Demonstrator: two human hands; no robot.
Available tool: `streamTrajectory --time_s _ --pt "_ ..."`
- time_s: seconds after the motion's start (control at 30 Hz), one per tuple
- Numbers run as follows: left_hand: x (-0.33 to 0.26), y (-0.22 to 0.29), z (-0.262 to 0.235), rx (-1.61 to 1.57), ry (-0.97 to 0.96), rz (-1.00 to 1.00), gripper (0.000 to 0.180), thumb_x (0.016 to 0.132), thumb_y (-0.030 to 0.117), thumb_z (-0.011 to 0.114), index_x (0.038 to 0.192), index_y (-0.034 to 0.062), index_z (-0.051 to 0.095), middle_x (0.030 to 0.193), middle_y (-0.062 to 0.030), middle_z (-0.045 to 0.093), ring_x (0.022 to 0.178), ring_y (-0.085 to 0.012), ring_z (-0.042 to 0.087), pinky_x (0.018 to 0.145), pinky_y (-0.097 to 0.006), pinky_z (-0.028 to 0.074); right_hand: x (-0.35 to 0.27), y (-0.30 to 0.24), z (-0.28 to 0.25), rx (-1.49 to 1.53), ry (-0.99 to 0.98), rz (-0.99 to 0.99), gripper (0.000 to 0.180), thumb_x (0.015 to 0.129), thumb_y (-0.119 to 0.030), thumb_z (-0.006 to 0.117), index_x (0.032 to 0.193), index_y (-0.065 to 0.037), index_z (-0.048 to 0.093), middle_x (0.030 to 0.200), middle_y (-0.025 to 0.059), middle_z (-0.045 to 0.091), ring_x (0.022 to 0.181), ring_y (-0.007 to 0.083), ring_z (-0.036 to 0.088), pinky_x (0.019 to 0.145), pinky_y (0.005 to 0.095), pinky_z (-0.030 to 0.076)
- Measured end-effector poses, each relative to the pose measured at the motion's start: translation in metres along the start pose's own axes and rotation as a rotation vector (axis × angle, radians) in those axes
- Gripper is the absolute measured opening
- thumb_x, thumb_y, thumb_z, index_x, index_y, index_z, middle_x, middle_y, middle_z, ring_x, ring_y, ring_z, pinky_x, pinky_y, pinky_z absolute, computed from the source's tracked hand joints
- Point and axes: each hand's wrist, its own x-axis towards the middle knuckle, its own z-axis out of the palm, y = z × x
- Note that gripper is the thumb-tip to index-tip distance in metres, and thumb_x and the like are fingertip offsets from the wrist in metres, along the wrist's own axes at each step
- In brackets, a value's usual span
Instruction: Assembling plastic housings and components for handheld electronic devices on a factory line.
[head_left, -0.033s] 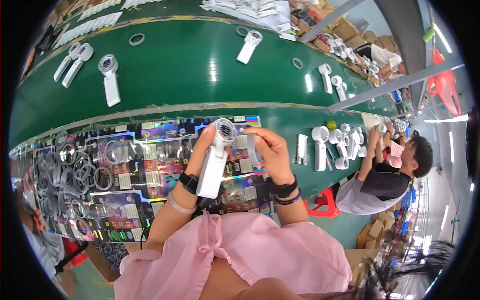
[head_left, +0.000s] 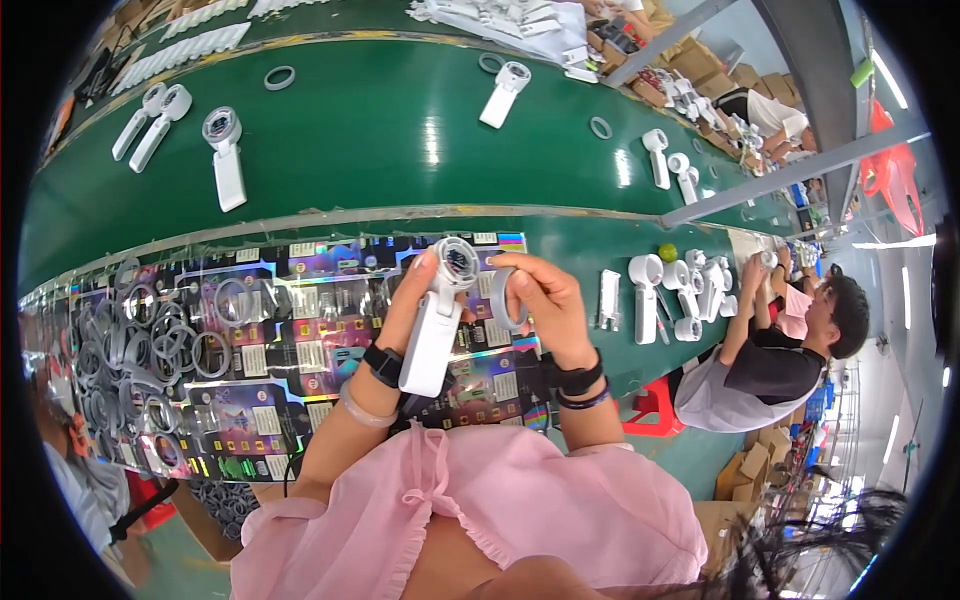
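A white handheld fan [head_left: 430,345] is in my left hand [head_left: 402,310], its fingers closed round the neck below the round head. The fan's head points up and away, with the handle hanging toward me. Close beside it on the right, my right hand [head_left: 558,310] pinches a grey ring [head_left: 498,298] between thumb and fingers. The ring and the fan head are apart. Below both hands lies a dark, colourful printed sheet [head_left: 320,410] under clear plastic. Many loose grey rings [head_left: 125,350] are heaped on its left side.
White fans [head_left: 645,300] stand in a group at the right. Beyond a raised edge [head_left: 350,216], more fans [head_left: 228,175] and loose rings [head_left: 280,77] lie on a green surface [head_left: 360,130]. A co-worker [head_left: 770,365] works at the right, near a red stool [head_left: 655,410].
The grey ring in my right hand shows more of its opening than before. My left hand keeps its hold on the fan. The whole view has shifted slightly.
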Motion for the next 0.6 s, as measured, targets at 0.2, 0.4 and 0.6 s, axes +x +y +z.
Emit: streamTrajectory --time_s 0.2,0.4,0.6 --pt "-0.008 0.009 0.014 0.111 -0.007 0.003 0.064 0.092 0.063 0.043 0.12 0.0062 0.054 0.09 -0.007 0.066 0.072 -0.016 0.065 0.063 -0.032 0.058 0.01 -0.02 0.011 -0.335 0.052 -0.245 0.019 0.09 -0.005 0.06 0.108 -0.003 0.064 0.083 0.0062 0.065 0.069 0.0146 0.061 0.058 0.0299 0.048" --pt "-0.012 0.001 0.003 0.057 -0.144 -0.014 0.071 0.09 0.067 0.04 0.124 0.0058 0.052 0.104 -0.0095 0.065 0.091 -0.019 0.065 0.079 -0.035 0.056 0.014 -0.037 0.016 -0.816 0.036 -0.903 0.025 0.072 -0.01 0.074 0.097 -0.009 0.07 0.077 0.005 0.063 0.061 0.0195 0.059 0.052 0.0292 0.044" --pt "-0.023 0.006 0.016 -0.067 -0.17 -0.04 0.071 0.087 0.062 0.053 0.132 0.0066 0.045 0.119 -0.0095 0.059 0.105 -0.0189 0.06 0.089 -0.034 0.052 0.006 -0.044 0.018 -0.95 -0.067 -1.093 0.038 0.063 -0.013 0.077 0.101 -0.013 0.073 0.083 0.0002 0.061 0.056 0.0131 0.054 0.048 0.0259 0.038"
